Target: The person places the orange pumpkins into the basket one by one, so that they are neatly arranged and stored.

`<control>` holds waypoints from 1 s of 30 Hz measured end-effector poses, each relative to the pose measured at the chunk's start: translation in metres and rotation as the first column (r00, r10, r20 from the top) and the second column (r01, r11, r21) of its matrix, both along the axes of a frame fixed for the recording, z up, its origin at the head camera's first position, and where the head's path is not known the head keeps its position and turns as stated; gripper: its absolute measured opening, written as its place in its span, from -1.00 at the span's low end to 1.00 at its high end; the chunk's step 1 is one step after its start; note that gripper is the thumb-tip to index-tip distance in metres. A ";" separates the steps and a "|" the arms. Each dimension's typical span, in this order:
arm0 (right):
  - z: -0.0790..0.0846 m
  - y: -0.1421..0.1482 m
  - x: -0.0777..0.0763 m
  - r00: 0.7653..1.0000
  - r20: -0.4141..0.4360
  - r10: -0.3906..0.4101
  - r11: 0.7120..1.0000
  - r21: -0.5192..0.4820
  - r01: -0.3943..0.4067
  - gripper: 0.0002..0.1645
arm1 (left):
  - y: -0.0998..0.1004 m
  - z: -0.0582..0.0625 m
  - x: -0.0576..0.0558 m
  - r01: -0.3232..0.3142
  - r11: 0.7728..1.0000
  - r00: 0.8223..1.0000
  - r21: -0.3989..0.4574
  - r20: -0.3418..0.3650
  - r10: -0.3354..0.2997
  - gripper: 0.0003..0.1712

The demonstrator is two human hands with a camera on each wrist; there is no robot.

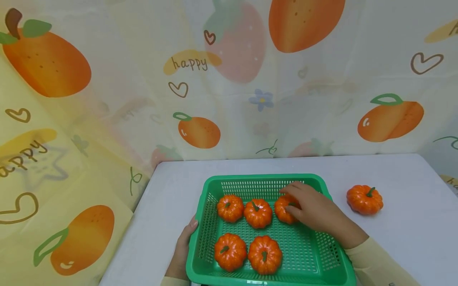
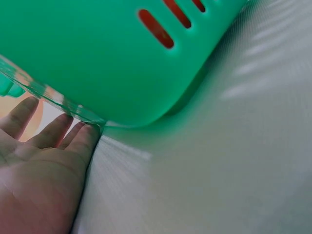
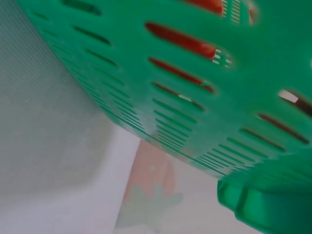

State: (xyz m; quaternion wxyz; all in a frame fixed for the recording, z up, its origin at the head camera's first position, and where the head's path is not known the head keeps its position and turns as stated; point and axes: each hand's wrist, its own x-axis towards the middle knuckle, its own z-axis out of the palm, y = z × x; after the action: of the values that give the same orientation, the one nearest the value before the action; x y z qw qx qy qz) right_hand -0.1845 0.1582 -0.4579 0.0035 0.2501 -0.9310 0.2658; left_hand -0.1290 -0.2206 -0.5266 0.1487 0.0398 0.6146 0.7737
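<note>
A green plastic basket (image 1: 297, 246) with slotted walls holds several small orange pumpkins, two of them in the front row (image 1: 230, 252) (image 1: 264, 255). My right hand (image 1: 315, 207) reaches over the basket's right side, its thumb and fingers curled round a pumpkin (image 1: 282, 209) at the back right. To the left of that one sit two more pumpkins (image 1: 258, 213) (image 1: 230, 208). Against the basket's left side rests my left hand (image 1: 184, 243), and the left wrist view has its straight fingers (image 2: 52, 131) touching the basket's outside low down. The right wrist view shows only the slotted wall (image 3: 122, 73), no hand.
One more orange pumpkin (image 1: 364, 200) lies on the white table (image 1: 397, 174), to the right of the basket. Behind the table and on the left hangs a fruit-patterned curtain (image 1: 236, 99).
</note>
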 end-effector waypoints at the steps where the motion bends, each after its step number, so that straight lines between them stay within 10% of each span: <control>1: 0.000 0.000 0.000 1.000 -0.003 0.001 1.000 -0.007 -0.001 -0.53 | -0.008 -0.008 -0.002 0.022 1.000 1.000 0.001 0.011 -0.022 -0.13; 6: -0.003 0.003 0.000 1.000 -0.020 0.002 0.998 -0.066 -0.003 -0.55 | -0.014 -0.025 -0.010 0.025 1.000 1.000 -0.005 -0.009 -0.025 -0.14; 17: -0.007 0.012 0.003 0.999 -0.013 -0.036 0.955 -0.294 0.031 -0.57 | -0.006 -0.011 -0.004 0.001 1.000 1.000 0.017 0.006 -0.001 -0.15; 30: -0.010 0.026 0.009 0.993 0.000 -0.116 0.747 -0.659 0.088 -0.59 | -0.007 -0.010 -0.004 -0.007 1.000 0.999 0.014 0.041 0.006 -0.14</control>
State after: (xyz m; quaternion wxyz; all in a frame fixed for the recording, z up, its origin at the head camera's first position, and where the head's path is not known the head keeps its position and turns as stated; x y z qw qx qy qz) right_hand -0.1756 0.1841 -0.4677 0.1245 0.1871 -0.7902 0.5702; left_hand -0.1334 -0.2272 -0.5367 0.1583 0.0231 0.6059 0.7793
